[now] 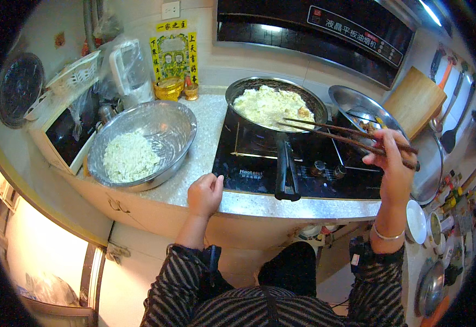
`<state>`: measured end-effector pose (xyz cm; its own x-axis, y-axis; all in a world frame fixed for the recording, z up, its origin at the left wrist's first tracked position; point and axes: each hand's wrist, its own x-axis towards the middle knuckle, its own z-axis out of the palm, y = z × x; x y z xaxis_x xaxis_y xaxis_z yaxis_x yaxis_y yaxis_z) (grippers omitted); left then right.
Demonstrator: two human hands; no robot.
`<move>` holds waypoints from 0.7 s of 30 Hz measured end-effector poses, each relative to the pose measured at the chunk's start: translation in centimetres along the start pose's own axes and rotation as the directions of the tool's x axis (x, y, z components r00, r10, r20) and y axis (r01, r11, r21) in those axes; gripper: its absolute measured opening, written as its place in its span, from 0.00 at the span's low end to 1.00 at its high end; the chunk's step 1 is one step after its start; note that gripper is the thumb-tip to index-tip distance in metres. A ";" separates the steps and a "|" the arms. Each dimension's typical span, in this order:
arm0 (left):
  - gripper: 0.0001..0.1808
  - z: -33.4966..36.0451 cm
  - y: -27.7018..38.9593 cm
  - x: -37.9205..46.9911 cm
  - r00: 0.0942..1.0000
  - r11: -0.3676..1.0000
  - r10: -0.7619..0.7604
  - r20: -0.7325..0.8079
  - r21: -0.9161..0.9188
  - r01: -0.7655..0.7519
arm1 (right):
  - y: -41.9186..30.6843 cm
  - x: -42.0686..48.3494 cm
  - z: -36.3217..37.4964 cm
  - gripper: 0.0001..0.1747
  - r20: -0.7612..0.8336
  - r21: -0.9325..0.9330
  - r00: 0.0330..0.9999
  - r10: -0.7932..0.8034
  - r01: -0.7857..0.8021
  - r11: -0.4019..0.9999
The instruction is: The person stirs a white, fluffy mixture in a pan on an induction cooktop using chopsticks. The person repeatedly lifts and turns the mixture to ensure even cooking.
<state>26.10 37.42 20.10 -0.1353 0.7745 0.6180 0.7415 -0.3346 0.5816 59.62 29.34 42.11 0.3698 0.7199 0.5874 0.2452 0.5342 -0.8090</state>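
My right hand [391, 157] holds a pair of long dark wooden chopsticks [344, 135]. Their tips lie at the near right edge of a black frying pan [287, 163], by the pale yellow food [272, 104] in it, which has a small browned spot on its right. The pan stands on a black glass cooktop [246, 163], its handle towards me. My left hand [205, 194] is closed and empty at the counter's front edge, left of the cooktop. Beyond it to the left, a large steel bowl [176, 159] holds a whitish shredded mixture [129, 157] and has residue on its wall.
Right of the pan stands a steel basin [340, 93] with food in it. A wooden cutting board [415, 102] leans behind it, near hanging utensils [452, 98]. A range hood [278, 30] overhangs the back. Golden pots [168, 88] stand by the wall; bowls [415, 222] sit at right.
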 end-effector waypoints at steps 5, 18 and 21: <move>0.18 0.1 0.0 -0.1 1.000 1.000 -0.001 -0.001 -0.020 0.001 | 1.0 -2.2 -2.4 0.13 -0.221 -0.021 0.974 -0.048 0.045 0.999; 0.18 0.0 0.3 0.0 1.000 0.999 -0.002 -0.004 -0.032 0.002 | -0.6 -1.4 -2.2 0.12 0.010 0.050 0.997 -0.071 0.070 0.996; 0.18 -0.1 0.3 0.0 0.999 1.000 -0.031 0.012 -0.003 0.031 | -1.3 -1.2 -1.3 0.12 0.092 0.013 0.996 -0.016 0.015 1.000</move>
<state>26.26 37.26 20.26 -0.1504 0.7906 0.5936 0.7347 -0.3124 0.6022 60.05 27.20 42.39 0.2820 0.7491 0.5994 0.2391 0.5502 -0.8001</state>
